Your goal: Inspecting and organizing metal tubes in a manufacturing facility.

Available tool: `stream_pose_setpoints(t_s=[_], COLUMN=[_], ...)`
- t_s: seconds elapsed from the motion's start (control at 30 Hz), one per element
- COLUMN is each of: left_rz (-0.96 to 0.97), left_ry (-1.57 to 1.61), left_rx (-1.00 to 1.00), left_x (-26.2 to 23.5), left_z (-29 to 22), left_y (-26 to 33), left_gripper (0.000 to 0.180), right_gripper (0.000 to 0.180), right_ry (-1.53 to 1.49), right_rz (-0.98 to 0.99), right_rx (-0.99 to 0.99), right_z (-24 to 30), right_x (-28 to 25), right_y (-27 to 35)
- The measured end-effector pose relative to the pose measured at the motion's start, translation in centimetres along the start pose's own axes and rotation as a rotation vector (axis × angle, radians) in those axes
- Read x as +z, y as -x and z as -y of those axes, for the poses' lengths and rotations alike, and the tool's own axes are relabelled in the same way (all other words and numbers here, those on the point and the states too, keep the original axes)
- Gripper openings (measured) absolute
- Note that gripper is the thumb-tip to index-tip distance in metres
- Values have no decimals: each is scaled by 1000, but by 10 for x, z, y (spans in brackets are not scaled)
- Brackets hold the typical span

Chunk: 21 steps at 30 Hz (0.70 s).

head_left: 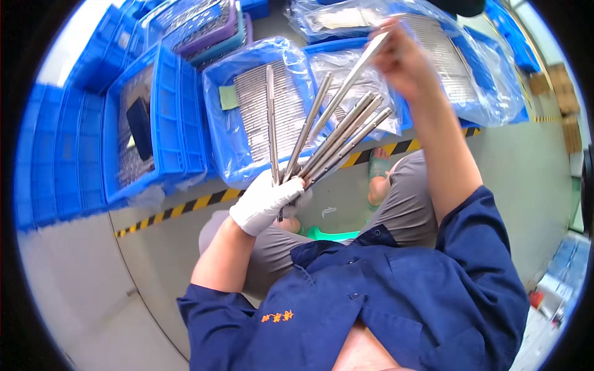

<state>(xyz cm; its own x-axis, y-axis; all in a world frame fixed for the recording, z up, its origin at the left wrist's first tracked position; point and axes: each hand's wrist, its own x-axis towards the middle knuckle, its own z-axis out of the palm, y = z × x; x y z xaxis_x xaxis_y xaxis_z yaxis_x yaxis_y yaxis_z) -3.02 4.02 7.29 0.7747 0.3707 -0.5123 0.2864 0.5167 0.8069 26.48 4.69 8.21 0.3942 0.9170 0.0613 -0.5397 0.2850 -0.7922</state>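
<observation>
My left hand [266, 201], in a white glove, is closed round the lower ends of a fanned bundle of metal rails [343, 139]. They are slim and silvery, with small holes along some of them, and they point up and away. My right hand [399, 59] is bare and raised at the far right of the bundle. Its fingers pinch the upper end of a pale metal strip [349, 80], which slants down toward the bundle. Whether its lower end touches the other rails, I cannot tell. The hand is slightly blurred.
Ahead stands a blue crate [213, 133] lined with clear plastic, holding rows of similar rails and a pale green pad [228, 97]. More lined crates lie to the right. A blue crate [179, 111] with a dark object inside is at left. Black-and-yellow tape [185, 210] runs along the floor.
</observation>
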Motion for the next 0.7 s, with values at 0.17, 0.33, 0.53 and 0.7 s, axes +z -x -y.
stream_pose_setpoints(t_s=[0.17,0.33,0.53,0.7], left_rz=[-5,153,-26,-351], left_ry=[476,915,731,395], left_rx=[126,118,64,56], left_x=[4,-17,-19,-41], left_z=[3,11,20,-1], left_y=[-15,-23,-32,-26], left_gripper=[36,36,23,22], right_gripper=[10,20,19,27], right_ry=[306,1238,1318,1314], right_rz=[-79,691,892,741], right_rx=[-474,-786,-684,-632], right_z=[49,-41,-66,-51], right_x=[8,64,69,61], right_y=[26,81,97,78])
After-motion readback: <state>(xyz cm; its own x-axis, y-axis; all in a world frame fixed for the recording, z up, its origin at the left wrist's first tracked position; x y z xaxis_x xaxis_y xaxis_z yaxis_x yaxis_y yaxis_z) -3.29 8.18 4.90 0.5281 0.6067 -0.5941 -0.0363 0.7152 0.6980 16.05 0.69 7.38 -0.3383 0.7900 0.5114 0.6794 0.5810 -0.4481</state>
